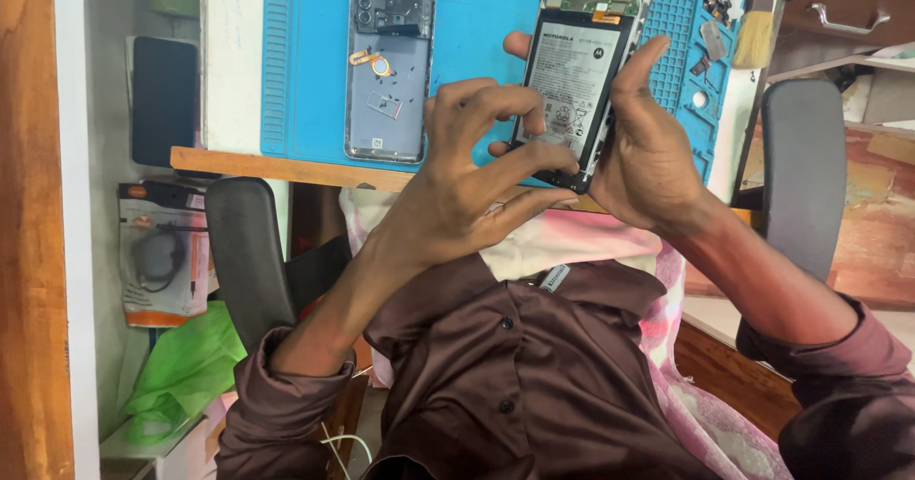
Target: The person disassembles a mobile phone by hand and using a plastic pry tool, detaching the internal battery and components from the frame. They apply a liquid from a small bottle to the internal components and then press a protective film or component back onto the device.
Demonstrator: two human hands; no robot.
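Observation:
An opened phone (572, 80), back cover off, shows its white-labelled battery and green circuit board. It is held tilted over the front edge of a blue work mat (305, 61). My right hand (653, 151) grips the phone's right side, thumb up along its edge. My left hand (467, 180) has curled fingers, and its fingertips pinch at the battery's lower end. The phone's removed back cover (389, 70) lies inside-up on the mat to the left, with a small orange flex part on it.
Small screws and parts sit in the mat's tray (710, 22), beside a brush (758, 22). A dark flat slab (164, 99) lies at far left. Chair armrests (250, 251) (805, 175) flank me. A green bag (186, 366) and a packaged item (157, 261) are lower left.

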